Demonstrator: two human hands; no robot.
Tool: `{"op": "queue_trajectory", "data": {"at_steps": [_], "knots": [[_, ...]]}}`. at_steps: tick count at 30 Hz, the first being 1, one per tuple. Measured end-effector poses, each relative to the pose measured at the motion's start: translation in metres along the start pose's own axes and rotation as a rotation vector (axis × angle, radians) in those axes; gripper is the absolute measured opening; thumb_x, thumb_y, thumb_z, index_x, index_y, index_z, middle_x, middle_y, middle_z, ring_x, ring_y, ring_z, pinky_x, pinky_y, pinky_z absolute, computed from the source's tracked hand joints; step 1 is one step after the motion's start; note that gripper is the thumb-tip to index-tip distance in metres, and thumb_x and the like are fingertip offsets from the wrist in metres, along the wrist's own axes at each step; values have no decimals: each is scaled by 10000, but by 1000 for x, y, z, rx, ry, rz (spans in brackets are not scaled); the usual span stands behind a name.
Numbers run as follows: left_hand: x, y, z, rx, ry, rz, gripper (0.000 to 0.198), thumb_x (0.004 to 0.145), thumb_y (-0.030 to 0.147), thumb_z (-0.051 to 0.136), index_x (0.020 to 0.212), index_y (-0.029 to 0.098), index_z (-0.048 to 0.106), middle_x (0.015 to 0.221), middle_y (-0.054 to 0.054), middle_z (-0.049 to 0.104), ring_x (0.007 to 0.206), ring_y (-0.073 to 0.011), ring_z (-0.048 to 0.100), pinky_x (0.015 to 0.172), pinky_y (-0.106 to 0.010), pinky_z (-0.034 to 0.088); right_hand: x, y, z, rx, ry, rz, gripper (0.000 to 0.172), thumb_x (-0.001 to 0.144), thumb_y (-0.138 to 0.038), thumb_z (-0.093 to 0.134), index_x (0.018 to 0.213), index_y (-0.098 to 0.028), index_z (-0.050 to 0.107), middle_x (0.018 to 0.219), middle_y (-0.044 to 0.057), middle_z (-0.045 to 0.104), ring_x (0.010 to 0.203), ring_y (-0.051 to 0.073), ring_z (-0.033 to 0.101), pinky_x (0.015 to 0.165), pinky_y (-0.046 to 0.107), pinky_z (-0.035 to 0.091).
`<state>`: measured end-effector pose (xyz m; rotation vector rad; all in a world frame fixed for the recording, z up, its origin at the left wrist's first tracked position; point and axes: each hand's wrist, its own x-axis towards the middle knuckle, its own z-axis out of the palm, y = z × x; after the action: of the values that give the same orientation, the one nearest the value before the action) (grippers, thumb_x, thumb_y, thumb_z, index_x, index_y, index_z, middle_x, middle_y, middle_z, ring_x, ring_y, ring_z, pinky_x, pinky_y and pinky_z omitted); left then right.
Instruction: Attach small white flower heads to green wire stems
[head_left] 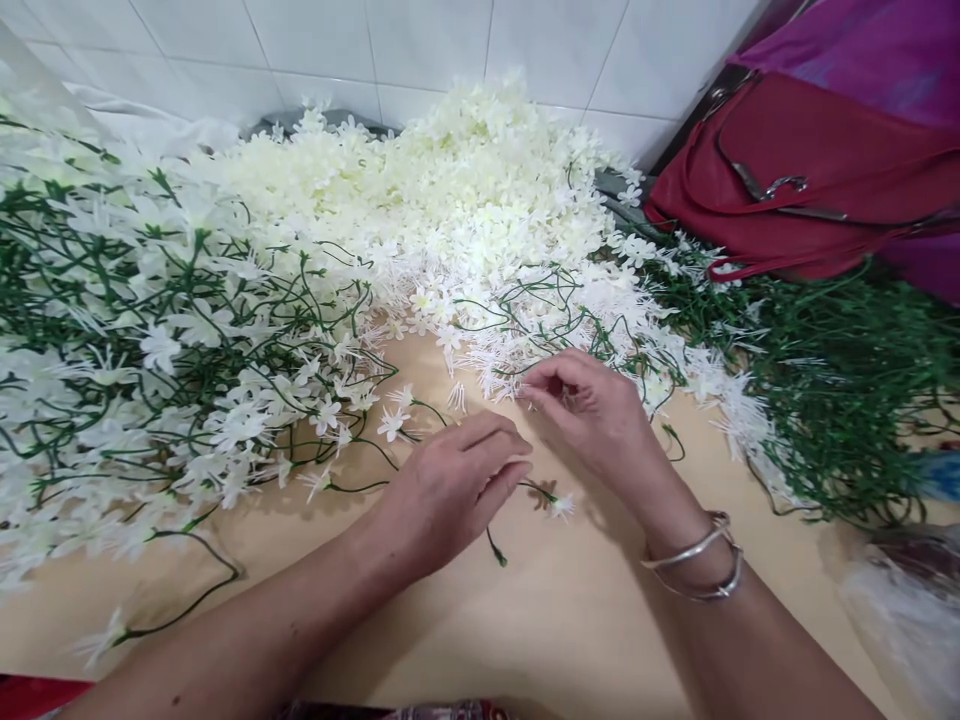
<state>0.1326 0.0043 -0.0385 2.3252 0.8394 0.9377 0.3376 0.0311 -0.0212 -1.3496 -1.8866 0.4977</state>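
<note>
My left hand (461, 485) is closed, thumb against fingers, around a green artificial flower stem. One green end with a small white stamen tuft (561, 507) sticks out to the right of the thumb. Below the same hand hangs a bare green stem tip (496, 552); whether both belong to one stem is hidden. My right hand (592, 405), a silver bangle at its wrist, pinches thumb to index finger at the edge of the white stamen pile (495, 360). What lies between those fingertips is too small to make out.
White flowers on green stems (187, 330) heap up at left. Loose cream petals (450, 170) are piled against the tiled wall (427, 40). Green stems (847, 380) lie at right, below a red handbag (825, 170). A clear plastic bag (907, 620) sits at the lower right.
</note>
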Motion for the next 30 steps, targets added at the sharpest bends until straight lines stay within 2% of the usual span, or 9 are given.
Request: {"op": "queue_trajectory", "data": {"at_steps": [3,5,8,11,14,20,23,26,30], "knots": [[4,-7,-10,214,156,-63,135,1047,151,567,1130,172,672,1108,-85,720,1004,-191,702,889,-328,577,-2,1,8,-159,-57,-121,90,965,-137,678,1007,-189,737,970,90,715,919,244,659,834,403,535],[6,-12,-19,378,214,-118,149,1041,157,577,1159,178,665,1126,-93,700,1014,-213,691,865,-352,564,-2,2,10,-216,-62,-153,85,968,-130,675,988,-179,740,945,93,709,917,255,655,844,422,533],[7,-17,-30,530,238,-159,132,1026,172,601,1133,178,677,1133,-104,688,1053,-253,683,849,-384,532,-2,3,10,-202,-38,-132,120,976,-113,650,908,-184,720,884,71,689,866,238,649,805,405,533],[7,-19,-35,611,238,-182,103,1028,200,608,1082,184,694,1112,-96,704,1047,-273,688,835,-403,492,-1,0,7,-108,71,-107,122,974,-132,657,887,-202,706,939,69,675,896,226,658,804,388,541],[8,-19,-37,655,255,-193,135,1050,211,570,1077,194,701,1117,-95,719,1054,-279,688,853,-415,465,-1,-4,5,-13,216,-93,109,944,-157,705,856,-221,709,991,66,687,946,223,666,800,367,536],[8,-17,-37,656,259,-185,134,1042,205,583,1105,196,701,1152,-91,736,1098,-291,674,882,-422,433,0,-5,4,170,392,79,60,949,-193,699,909,-230,723,848,3,715,751,168,617,716,325,484],[8,-15,-33,631,213,-181,141,1042,200,583,1129,204,693,1148,-75,750,1063,-281,681,890,-422,421,0,-2,5,238,406,131,34,935,-213,712,958,-227,733,879,3,716,783,166,626,734,324,481],[7,-15,-29,607,183,-184,146,1042,193,580,1137,209,690,1153,-70,758,1038,-274,687,903,-425,418,0,0,6,268,400,162,81,921,-229,732,1002,-226,734,886,-1,704,795,162,631,736,321,479],[6,-17,-30,600,182,-220,142,1044,216,585,1132,213,696,1171,-73,765,1079,-279,690,918,-433,424,0,0,5,320,401,181,73,898,-253,764,954,-222,730,826,-11,678,720,144,601,676,304,478]]}}
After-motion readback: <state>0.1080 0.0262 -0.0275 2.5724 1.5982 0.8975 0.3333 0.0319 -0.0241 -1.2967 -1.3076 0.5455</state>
